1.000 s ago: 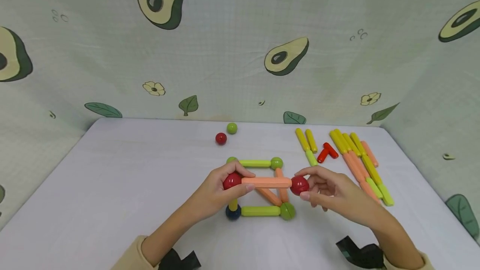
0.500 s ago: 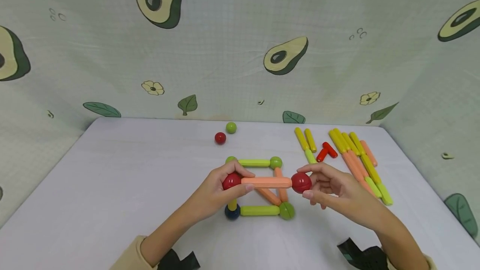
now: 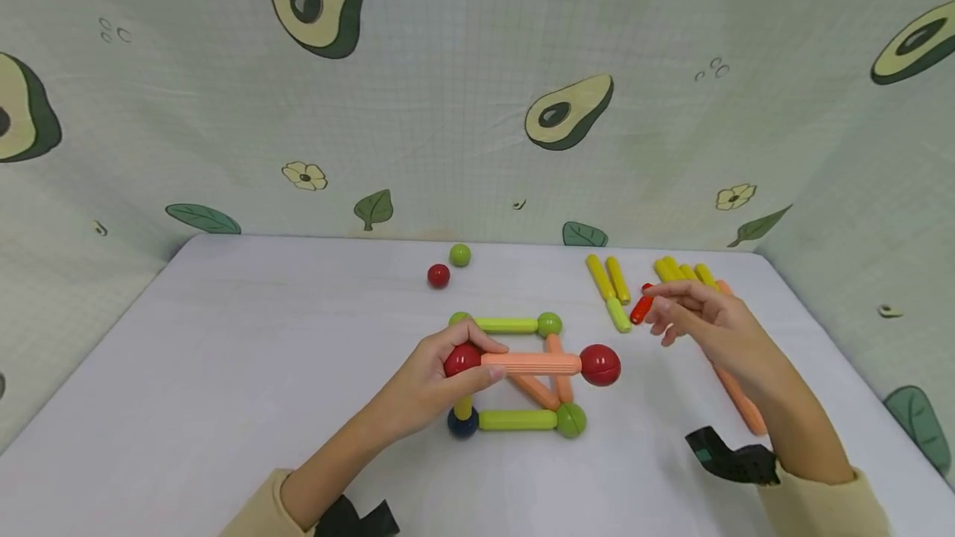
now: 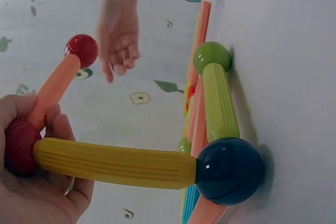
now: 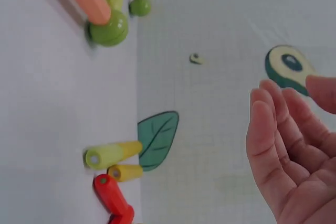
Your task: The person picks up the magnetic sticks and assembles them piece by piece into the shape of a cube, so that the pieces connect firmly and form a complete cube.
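Note:
My left hand (image 3: 440, 371) pinches a red ball (image 4: 22, 148) between thumb and fingers. An orange rod (image 3: 540, 364) runs rightward from that ball to a second red ball (image 3: 600, 365), raised above the table. From the gripped ball a yellow rod (image 4: 115, 163) leads down to a dark blue ball (image 3: 462, 423). Below lies a frame of light-green rods (image 3: 518, 420), orange rods and green balls (image 3: 571, 420), partly hidden by the hand. My right hand (image 3: 716, 330) hovers with loosely bent fingers and holds nothing, close to the short red rods (image 3: 641, 309), partly covering them in the head view.
Yellow and light-green rods (image 3: 608, 292) lie at the back right. Beside them is a row of yellow and orange rods (image 3: 740, 404), partly behind my right arm. A loose red ball (image 3: 438, 275) and green ball (image 3: 460, 254) sit near the table's back edge, before a printed cloth.
My right hand has let go of the right-hand red ball and moved right and away from me, toward the short red rods. My left hand keeps its hold, nearly still.

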The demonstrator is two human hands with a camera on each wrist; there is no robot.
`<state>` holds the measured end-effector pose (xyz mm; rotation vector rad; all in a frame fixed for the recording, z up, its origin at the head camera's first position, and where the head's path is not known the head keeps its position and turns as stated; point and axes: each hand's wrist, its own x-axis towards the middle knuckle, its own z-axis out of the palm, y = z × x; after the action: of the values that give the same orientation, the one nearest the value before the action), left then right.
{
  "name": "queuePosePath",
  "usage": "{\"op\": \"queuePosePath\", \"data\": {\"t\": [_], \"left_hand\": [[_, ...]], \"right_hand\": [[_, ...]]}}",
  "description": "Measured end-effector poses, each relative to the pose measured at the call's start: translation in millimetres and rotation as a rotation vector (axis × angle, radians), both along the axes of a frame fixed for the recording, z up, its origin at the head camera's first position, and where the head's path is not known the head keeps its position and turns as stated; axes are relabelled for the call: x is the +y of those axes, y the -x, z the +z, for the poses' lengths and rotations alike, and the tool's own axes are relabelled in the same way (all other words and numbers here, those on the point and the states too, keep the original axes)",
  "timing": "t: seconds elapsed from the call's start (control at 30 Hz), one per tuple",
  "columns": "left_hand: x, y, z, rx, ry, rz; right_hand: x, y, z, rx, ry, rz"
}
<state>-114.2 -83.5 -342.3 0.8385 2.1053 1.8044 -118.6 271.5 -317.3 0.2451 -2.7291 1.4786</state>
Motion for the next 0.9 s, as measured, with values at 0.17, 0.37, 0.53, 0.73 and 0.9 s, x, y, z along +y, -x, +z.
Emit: {"op": "queuePosePath", "data": {"t": [0.17, 0.37, 0.53, 0.73, 0.9], "left_hand": [[0.3, 0.0, -0.6, -0.003, -0.004, -0.005], [1.1, 0.2, -0.6, 0.006, -0.003, -0.005], [2.0, 0.1, -0.9, 0.004, -0.006, -0.009], [2.3, 0.0, -0.9, 0.008, 0.000, -0.007], [1.3, -1.0, -0.1, 0.009, 0.011, 0.002]], "right_hand": [[0, 40.3, -2.3, -0.126, -0.123, -0.119], [0, 94.4, -22.1, -0.298, -0.267, -0.238], [-4, 116.3, -32.9, -0.413, -0.409, -0.211], [-7, 126.6, -37.5, -0.462, -0.483, -0.193], [-6, 129.0, -37.1, -0.474, -0.510, -0.182]]}}
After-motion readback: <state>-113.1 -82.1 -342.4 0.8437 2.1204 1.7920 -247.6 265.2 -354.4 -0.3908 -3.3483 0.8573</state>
